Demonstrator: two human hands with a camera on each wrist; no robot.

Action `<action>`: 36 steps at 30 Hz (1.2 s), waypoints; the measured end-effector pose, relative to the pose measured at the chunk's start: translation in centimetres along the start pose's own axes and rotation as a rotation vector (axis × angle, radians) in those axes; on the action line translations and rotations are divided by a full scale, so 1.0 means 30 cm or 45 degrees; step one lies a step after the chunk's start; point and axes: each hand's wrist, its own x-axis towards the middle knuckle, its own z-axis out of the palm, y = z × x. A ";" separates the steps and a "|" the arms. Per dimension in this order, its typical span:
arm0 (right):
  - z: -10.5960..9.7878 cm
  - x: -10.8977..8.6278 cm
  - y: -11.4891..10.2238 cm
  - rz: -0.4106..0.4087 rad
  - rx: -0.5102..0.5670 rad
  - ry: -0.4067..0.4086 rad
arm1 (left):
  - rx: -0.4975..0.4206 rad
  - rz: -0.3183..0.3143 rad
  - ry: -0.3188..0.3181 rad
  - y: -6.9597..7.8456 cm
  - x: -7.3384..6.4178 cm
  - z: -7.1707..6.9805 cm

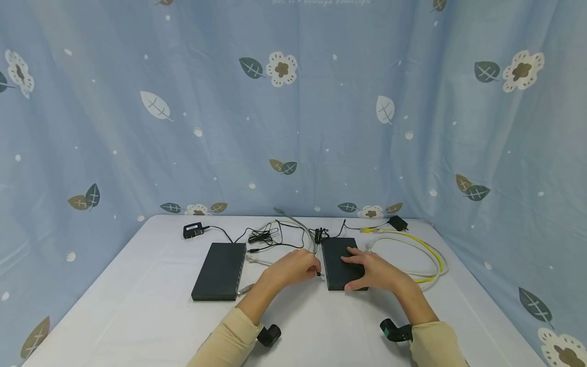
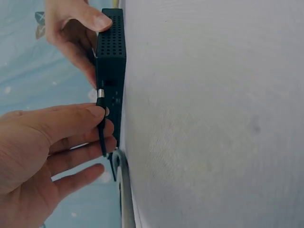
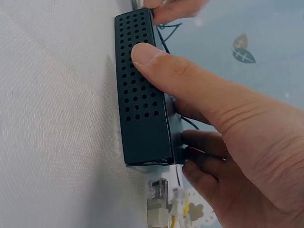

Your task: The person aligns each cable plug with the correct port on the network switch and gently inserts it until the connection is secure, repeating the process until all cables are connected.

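My left hand pinches a black power plug between thumb and fingers, its lead trailing below. In the left wrist view, the plug's metal tip lies right at the port side of the right-hand black network switch. Across that switch lies my right hand, fingers spread on the top and thumb against the perforated end. A second black network switch lies flat to the left, with grey cable ends beside its right edge.
Behind the switches lie a black power adapter, bundled black leads and another adapter. At the right, a yellow cable and a white network cable are coiled. A patterned blue curtain hangs behind the white table.
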 end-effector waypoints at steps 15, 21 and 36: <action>-0.001 0.000 0.002 0.001 0.024 0.007 | -0.068 0.017 -0.027 0.005 0.019 0.013; 0.001 -0.004 0.003 -0.008 0.030 0.005 | -0.080 0.019 -0.039 0.010 0.020 0.015; 0.011 0.000 0.012 0.006 0.037 0.016 | -0.036 0.058 -0.068 0.018 0.034 0.022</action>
